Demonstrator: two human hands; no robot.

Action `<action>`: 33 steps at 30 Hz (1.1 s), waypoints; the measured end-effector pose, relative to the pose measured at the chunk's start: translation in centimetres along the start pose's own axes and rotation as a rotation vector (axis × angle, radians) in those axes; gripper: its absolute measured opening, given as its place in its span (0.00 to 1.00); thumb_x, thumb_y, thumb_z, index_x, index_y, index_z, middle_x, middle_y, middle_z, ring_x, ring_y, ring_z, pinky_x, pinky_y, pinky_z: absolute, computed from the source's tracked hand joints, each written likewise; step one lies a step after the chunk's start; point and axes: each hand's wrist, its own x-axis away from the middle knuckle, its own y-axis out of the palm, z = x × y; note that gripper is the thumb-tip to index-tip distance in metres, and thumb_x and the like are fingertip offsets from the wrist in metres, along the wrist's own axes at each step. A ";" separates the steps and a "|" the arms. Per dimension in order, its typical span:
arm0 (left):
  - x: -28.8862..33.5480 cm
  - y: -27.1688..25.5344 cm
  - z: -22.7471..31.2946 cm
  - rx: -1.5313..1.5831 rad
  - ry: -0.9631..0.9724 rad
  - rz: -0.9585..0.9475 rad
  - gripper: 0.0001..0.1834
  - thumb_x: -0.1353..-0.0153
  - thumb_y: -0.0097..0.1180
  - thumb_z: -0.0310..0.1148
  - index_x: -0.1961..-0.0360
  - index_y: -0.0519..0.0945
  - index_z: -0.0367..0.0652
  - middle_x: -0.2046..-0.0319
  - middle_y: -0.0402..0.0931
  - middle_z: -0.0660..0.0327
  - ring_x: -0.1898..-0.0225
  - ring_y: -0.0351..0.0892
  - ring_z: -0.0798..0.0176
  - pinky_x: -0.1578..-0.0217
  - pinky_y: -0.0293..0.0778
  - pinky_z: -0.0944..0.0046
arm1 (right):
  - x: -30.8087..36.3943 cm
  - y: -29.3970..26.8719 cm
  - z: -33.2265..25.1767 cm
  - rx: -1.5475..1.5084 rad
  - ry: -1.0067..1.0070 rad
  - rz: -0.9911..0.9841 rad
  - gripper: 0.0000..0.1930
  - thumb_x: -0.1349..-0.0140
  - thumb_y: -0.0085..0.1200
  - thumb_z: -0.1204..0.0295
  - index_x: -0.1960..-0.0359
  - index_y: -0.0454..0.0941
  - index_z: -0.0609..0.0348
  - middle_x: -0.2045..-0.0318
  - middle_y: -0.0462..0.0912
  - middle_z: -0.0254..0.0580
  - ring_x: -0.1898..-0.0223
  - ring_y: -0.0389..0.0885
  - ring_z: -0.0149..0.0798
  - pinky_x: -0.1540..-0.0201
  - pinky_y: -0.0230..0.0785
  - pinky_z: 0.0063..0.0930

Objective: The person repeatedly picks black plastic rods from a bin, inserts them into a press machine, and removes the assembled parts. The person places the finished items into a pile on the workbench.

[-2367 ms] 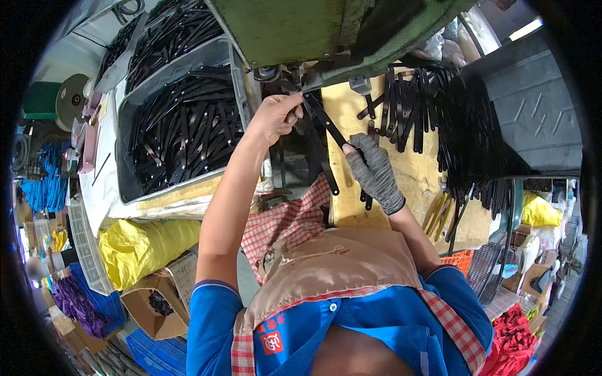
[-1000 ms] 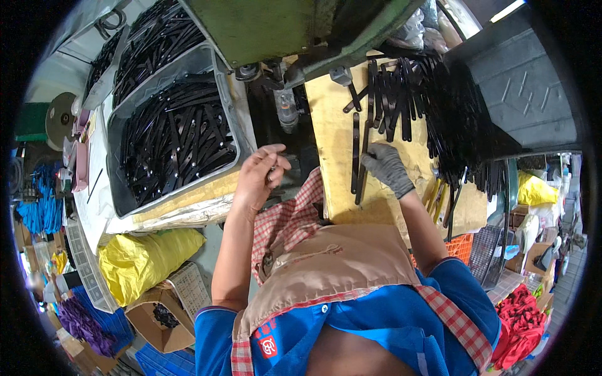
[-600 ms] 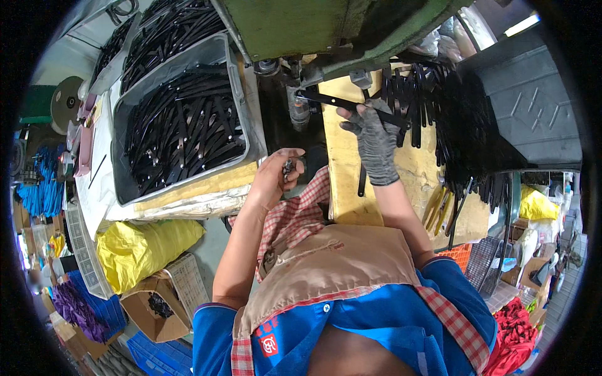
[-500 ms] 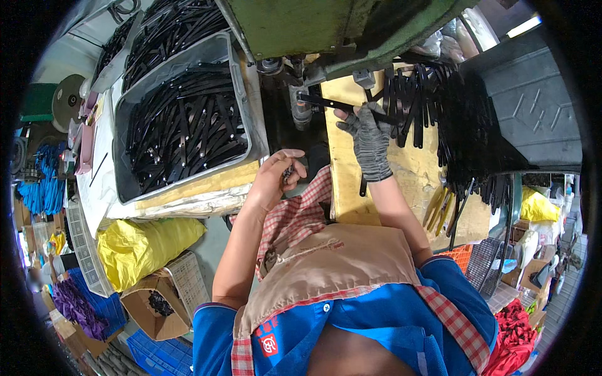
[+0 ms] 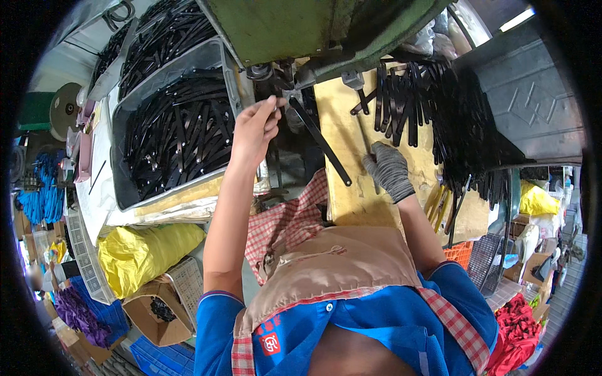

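A flat black metal strip (image 5: pixel 320 143) slants from beneath the green machine's head toward the front, its near end over the yellow worktop (image 5: pixel 389 207). My bare left hand (image 5: pixel 254 128) is raised by the strip's far end, its fingers pinched together; what they hold is too small to make out. My right hand (image 5: pixel 392 172), in a grey striped knit glove, is low over the worktop with its fingers curled about a thin dark rod (image 5: pixel 366 136). Part of the rod is hidden under the glove. Beyond it lie short black strips (image 5: pixel 362 103).
The green machine (image 5: pixel 282 31) overhangs the work. A grey bin (image 5: pixel 119 182) full of black strips stands at left. More strips (image 5: pixel 464 119) are heaped at right, before a dark tilted bin (image 5: pixel 527 100). Yellow-handled pliers (image 5: pixel 436 203) lie near the worktop's front edge.
My right hand has let go of the black strip and drawn back toward me. My left hand has risen to the strip's far end, and the strip now slants toward me.
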 end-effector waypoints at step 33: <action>9.2 4.0 -10.1 -0.048 -0.032 -0.053 0.18 0.29 0.44 0.42 0.74 0.71 0.43 0.83 0.66 0.71 0.83 0.61 0.78 0.81 0.60 0.73 | 0.1 -2.3 -7.4 -0.907 -0.023 -0.252 0.15 0.34 0.51 0.62 0.70 0.76 0.63 0.83 0.74 0.38 0.82 0.74 0.29 0.78 0.66 0.25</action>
